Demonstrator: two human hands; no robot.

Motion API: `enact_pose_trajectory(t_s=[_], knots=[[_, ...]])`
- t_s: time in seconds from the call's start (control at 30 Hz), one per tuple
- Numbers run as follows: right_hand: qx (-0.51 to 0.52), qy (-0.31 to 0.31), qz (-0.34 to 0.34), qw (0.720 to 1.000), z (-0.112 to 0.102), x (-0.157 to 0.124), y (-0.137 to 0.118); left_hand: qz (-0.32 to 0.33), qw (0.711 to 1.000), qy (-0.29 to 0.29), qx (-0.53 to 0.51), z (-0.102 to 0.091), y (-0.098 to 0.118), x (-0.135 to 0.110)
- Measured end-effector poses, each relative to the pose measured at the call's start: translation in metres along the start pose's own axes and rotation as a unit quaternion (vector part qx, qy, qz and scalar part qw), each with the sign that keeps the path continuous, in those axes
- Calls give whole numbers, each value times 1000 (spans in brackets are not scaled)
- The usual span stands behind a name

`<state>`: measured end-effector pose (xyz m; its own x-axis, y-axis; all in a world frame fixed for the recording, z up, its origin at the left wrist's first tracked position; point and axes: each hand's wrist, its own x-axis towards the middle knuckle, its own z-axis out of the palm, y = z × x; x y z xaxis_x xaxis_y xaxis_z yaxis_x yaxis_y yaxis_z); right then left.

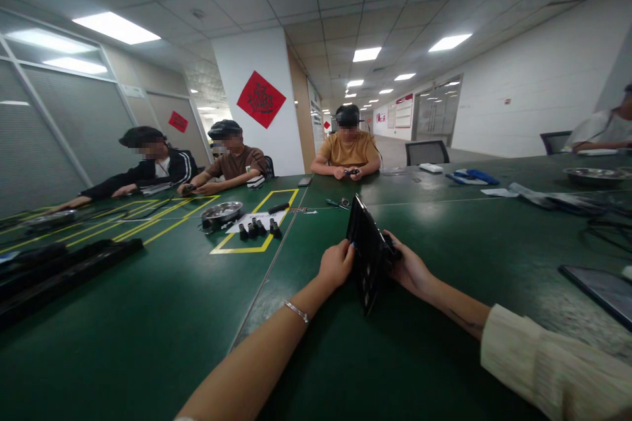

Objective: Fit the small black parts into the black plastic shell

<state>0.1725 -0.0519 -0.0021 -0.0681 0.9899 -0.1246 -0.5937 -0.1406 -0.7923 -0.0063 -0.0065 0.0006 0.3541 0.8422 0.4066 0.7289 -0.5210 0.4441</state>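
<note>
A flat black panel (368,256), glossy along its rim and shaped like a tablet, stands tilted on edge above the green table. My left hand (336,263), a bracelet on its wrist, is closed against the panel's left face. A speck of blue shows at those fingertips, too small to name. On the panel's other side, my right hand (409,266) is wrapped around a dark knobby part (392,247) at its back. Its fingers are partly hidden there.
Several black cylindrical pieces (257,228) stand on white paper beside a metal bowl (222,212), within yellow tape. A long black tray (74,273) lies left. A tablet (600,289) and plastic bags (548,198) are right. Across the table (434,223) sit other people, one directly opposite (348,151).
</note>
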Motion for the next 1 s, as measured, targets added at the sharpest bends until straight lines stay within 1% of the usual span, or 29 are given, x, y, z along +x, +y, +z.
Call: enact_pose_trajectory(t_s=[0.1, 0.23, 0.4, 0.63, 0.73, 0.9, 1.0], knots=[[0, -1, -2, 1000, -1, 1, 0, 6, 1000, -6, -7, 1, -1, 0], [1, -5, -1, 1000, -1, 0, 1, 34, 998, -33, -51, 1, -2, 0], [7, -15, -2, 1000, 0, 0, 1, 38, 997, -42, -61, 0, -2, 1], [-6, -22, -3, 1000, 1, -3, -1, 27, 996, -47, -77, -2, -1, 0], [-9, -22, -4, 1000, 0, -2, 0, 26, 993, -54, -106, -1, -2, 1], [-19, -34, -11, 999, -4, 1, 2, -19, 982, -67, -177, 2, -4, 3], [-19, -30, -11, 999, -3, 0, 2, -30, 979, -70, -187, 2, -4, 3]])
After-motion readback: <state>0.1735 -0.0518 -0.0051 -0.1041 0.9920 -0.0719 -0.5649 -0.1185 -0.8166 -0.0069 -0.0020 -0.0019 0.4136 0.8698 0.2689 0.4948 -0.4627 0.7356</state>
